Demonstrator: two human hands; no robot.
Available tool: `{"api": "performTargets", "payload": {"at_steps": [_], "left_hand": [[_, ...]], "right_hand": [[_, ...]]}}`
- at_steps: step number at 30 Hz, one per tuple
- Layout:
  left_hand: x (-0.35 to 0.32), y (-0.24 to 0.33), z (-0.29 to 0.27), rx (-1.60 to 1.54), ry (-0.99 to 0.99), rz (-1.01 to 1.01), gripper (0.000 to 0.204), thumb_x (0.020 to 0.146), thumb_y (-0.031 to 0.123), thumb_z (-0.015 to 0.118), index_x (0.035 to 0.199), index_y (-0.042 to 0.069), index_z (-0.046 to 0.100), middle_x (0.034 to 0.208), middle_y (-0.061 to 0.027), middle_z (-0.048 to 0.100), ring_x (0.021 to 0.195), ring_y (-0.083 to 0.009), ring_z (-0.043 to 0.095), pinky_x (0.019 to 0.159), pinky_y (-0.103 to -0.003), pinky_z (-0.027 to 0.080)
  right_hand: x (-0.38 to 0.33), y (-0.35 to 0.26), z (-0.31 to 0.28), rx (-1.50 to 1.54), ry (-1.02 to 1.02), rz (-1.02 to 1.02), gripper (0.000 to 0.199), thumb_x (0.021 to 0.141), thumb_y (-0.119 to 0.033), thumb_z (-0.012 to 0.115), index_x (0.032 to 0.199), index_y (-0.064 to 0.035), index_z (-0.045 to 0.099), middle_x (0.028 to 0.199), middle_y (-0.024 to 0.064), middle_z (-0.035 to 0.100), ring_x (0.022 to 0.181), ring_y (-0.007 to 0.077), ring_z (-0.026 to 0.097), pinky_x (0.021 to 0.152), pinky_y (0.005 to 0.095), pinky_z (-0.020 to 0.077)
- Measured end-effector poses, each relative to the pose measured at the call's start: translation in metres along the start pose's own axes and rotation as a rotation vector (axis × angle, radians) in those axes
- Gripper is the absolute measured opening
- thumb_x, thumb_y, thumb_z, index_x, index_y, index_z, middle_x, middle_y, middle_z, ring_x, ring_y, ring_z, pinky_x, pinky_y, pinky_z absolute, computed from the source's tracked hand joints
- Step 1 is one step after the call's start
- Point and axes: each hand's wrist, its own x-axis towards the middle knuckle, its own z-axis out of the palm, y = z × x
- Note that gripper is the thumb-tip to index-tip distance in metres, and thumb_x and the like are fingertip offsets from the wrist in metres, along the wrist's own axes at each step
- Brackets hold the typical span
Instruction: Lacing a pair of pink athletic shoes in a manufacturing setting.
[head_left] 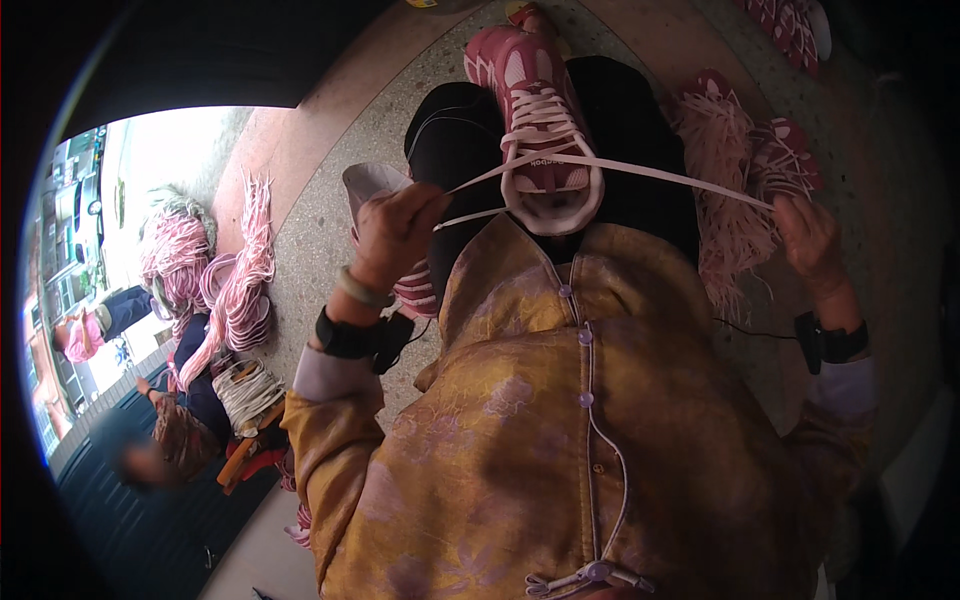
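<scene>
A pink sneaker rests between my knees, its toe pointing away and its white-lined opening toward me. Pale laces criss-cross its tongue. From the top eyelets a flat white shoelace stretches out tight to both sides. My left hand is closed around the lace on the left, and a loose lace end shows just beside it. On the right, my right hand pinches the other stretch of the lace. Both hands are raised over my lap, well apart from the shoe.
More pink shoes and a bundle of pale pink laces lie at the right. Further lace bundles and a coil of white cord are at the left, near another person. A white-lined shoe stands beside my left hand.
</scene>
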Motion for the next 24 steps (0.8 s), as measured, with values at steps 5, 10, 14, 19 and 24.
{"api": "performTargets", "payload": {"at_steps": [5,10,14,19,24], "left_hand": [[-0.025,-0.023,-0.034,0.151,-0.012,0.08,0.005,0.078,0.009,0.06,0.082,0.005,0.06,0.065,-0.0122,0.059,0.056,-0.028,0.06,0.05,-0.034,0.044],[-0.049,-0.063,-0.07,0.303,0.019,0.064,0.009,0.079,0.0,0.056,0.087,0.003,0.058,0.073,-0.0155,0.058,0.068,-0.0334,0.059,0.055,-0.036,0.045],[-0.059,-0.092,-0.089,0.445,0.027,-0.032,0.009,0.082,0.002,0.053,0.09,0.004,0.058,0.082,-0.0148,0.061,0.074,-0.0328,0.061,0.062,-0.036,0.048],[-0.015,-0.107,-0.102,0.594,0.173,0.016,0.012,0.086,0.013,0.051,0.091,0.006,0.06,0.075,-0.0144,0.061,0.062,-0.0287,0.062,0.054,-0.036,0.047],[0.025,-0.057,-0.054,-0.542,0.303,-0.543,0.018,0.089,0.02,0.05,0.086,0.004,0.059,0.06,-0.0023,0.054,0.045,-0.0078,0.046,0.042,-0.02,0.035]], "right_hand": [[-0.05,0.043,-0.001,-0.081,-0.041,0.101,0.026,0.075,0.006,0.056,0.101,0.0022,0.055,0.087,0.0164,0.059,0.073,0.0298,0.06,0.059,0.0356,0.0487],[-0.092,0.077,-0.008,-0.025,-0.045,0.405,0.026,0.08,0.003,0.05,0.105,-0.0004,0.056,0.095,0.0191,0.06,0.088,0.034,0.059,0.073,0.0357,0.0495],[-0.089,0.076,-0.007,-0.091,-0.194,0.402,0.023,0.084,-0.003,0.048,0.105,-0.0026,0.056,0.097,0.0193,0.059,0.087,0.0356,0.059,0.07,0.0379,0.0488],[-0.039,0.142,-0.004,0.063,-0.19,0.656,0.022,0.088,-0.015,0.049,0.105,-0.0039,0.057,0.084,0.0089,0.063,0.076,0.0232,0.06,0.063,0.0319,0.0465],[0.06,0.096,0.034,0.982,0.389,1.068,0.022,0.085,-0.022,0.055,0.101,-0.0079,0.062,0.07,-0.0034,0.054,0.057,0.0045,0.046,0.053,0.0176,0.0385]]}}
